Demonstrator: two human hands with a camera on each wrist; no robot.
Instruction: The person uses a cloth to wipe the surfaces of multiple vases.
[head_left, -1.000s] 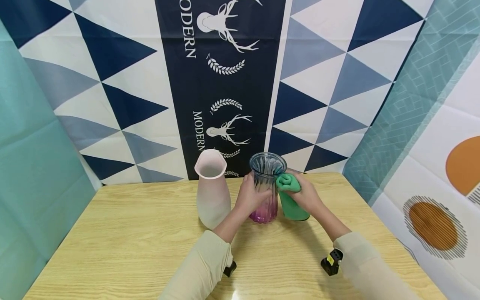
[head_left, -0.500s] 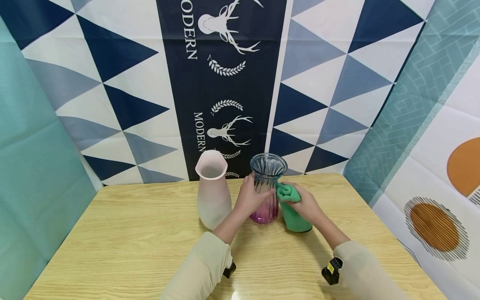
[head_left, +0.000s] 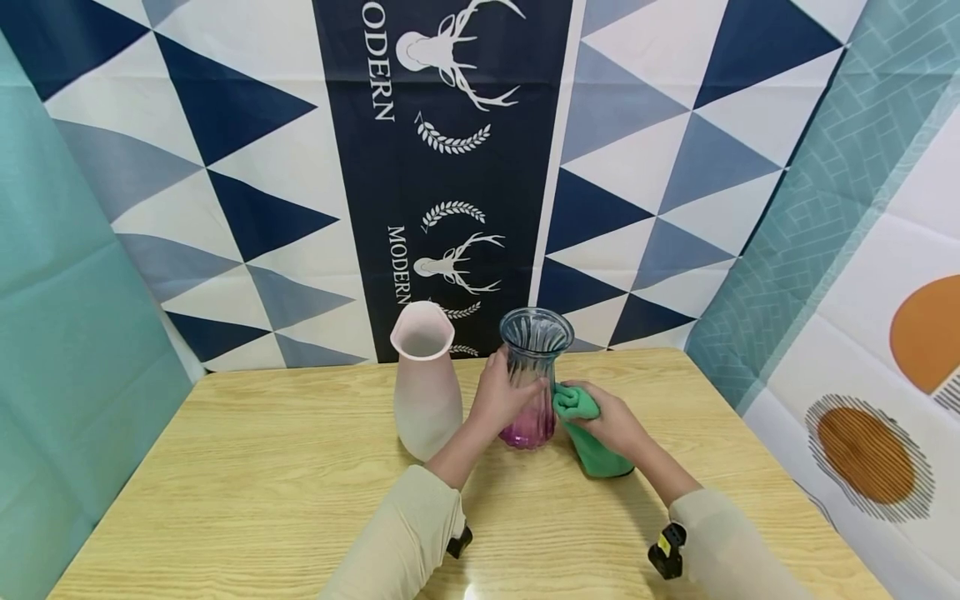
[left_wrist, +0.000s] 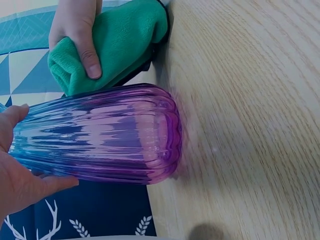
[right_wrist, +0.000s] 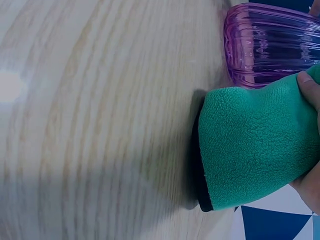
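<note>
A ribbed glass vase (head_left: 534,417), blue at the rim and purple-pink at the base, stands upright on the table. My left hand (head_left: 498,397) grips its middle from the left, thumb and fingers spread around the glass (left_wrist: 105,135). On the vase's right side, my right hand (head_left: 611,419) holds a folded green cloth (head_left: 596,450) against the glass. Dark edging trims the cloth, whose lower end hangs down close to the tabletop in the right wrist view (right_wrist: 255,145). My right thumb presses on the cloth in the left wrist view.
A white-pink vase (head_left: 427,400) stands just left of my left hand, near my forearm. The light wooden table (head_left: 285,467) ends at patterned hangings (head_left: 255,208) behind, with more hangings at both sides.
My right hand has slid down the side of the glass vase with the green cloth, from near its neck toward its middle. The left hand keeps its hold in the same place.
</note>
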